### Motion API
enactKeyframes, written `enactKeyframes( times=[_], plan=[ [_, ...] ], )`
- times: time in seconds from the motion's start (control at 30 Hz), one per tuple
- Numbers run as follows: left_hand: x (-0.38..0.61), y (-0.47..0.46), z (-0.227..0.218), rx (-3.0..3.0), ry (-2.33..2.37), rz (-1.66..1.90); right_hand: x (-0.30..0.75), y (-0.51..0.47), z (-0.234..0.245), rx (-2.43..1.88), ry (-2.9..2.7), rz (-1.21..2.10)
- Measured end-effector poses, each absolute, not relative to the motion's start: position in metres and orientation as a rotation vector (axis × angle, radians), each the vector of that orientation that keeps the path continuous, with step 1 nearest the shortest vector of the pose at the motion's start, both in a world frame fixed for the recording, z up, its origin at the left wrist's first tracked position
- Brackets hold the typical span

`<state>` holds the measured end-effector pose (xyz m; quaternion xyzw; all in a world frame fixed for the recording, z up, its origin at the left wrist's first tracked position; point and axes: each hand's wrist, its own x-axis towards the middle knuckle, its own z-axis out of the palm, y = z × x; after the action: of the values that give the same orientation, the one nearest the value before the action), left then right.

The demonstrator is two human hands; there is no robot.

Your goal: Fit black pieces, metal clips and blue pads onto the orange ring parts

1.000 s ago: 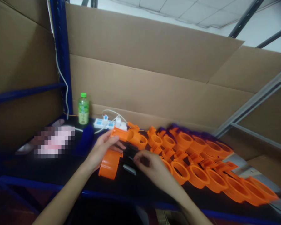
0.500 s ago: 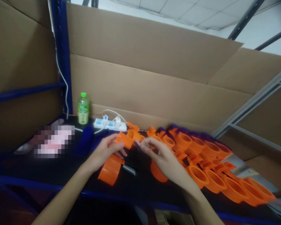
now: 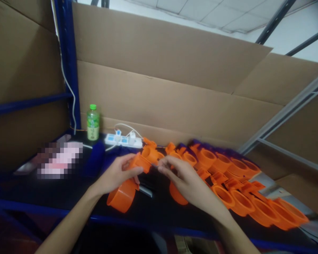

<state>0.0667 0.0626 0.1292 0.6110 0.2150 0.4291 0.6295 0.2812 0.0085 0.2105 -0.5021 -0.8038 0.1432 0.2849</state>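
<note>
My left hand is closed around an orange plastic part, thumb in front and fingers behind. Below that hand shows a wide orange ring; whether it belongs to the held part I cannot tell. My right hand pinches a small, thin dark piece close to the held part's right edge. Blur hides what kind of piece it is and whether it touches. A narrow grey-silver object lies on the black tabletop beneath the hands. Partly behind my right hand sits another orange part.
Rows of orange ring-shaped parts fill the right side. At the back stand a white power strip with plugs and a green-capped bottle. Cardboard walls and a blue post enclose the table.
My left hand has tilted the orange part, and the ring below has shifted slightly left and down. The small piece in my right hand now appears darker and thinner.
</note>
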Motion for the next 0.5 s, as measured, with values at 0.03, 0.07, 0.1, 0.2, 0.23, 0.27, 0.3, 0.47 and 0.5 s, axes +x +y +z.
enactKeyframes(
  times=[0.03, 0.07, 0.1, 0.2, 0.23, 0.27, 0.3, 0.47, 0.5],
  plan=[
    [0.0692, 0.0607, 0.1288, 1.412, 0.477, 0.959, 0.2794, 0.0075, 0.2101, -1.334, -2.161, 0.376],
    [0.0717, 0.0588, 0.1283, 1.427, 0.461, 0.936, 0.2775, 0.0067, 0.2094, -1.322, -2.174, 0.370],
    [0.0739, 0.0570, 0.1278, 1.436, 0.450, 0.925, 0.2757, 0.0061, 0.2086, -1.310, -2.183, 0.360],
    [0.0767, 0.0545, 0.1270, 1.449, 0.445, 0.925, 0.2721, 0.0061, 0.2055, -1.290, -2.196, 0.320],
    [0.0763, 0.0546, 0.1270, 1.453, 0.446, 0.926, 0.2716, 0.0066, 0.2045, -1.289, -2.201, 0.307],
    [0.0753, 0.0550, 0.1272, 1.459, 0.448, 0.927, 0.2713, 0.0071, 0.2037, -1.288, -2.208, 0.296],
    [0.0742, 0.0555, 0.1275, 1.466, 0.449, 0.932, 0.2713, 0.0076, 0.2030, -1.287, -2.218, 0.286],
    [0.0700, 0.0559, 0.1311, 1.543, 0.428, 0.982, 0.2722, 0.0038, 0.2040, -1.265, -2.238, 0.211],
    [0.0697, 0.0554, 0.1318, 1.566, 0.424, 0.994, 0.2722, 0.0018, 0.2046, -1.259, -2.238, 0.187]
  ],
)
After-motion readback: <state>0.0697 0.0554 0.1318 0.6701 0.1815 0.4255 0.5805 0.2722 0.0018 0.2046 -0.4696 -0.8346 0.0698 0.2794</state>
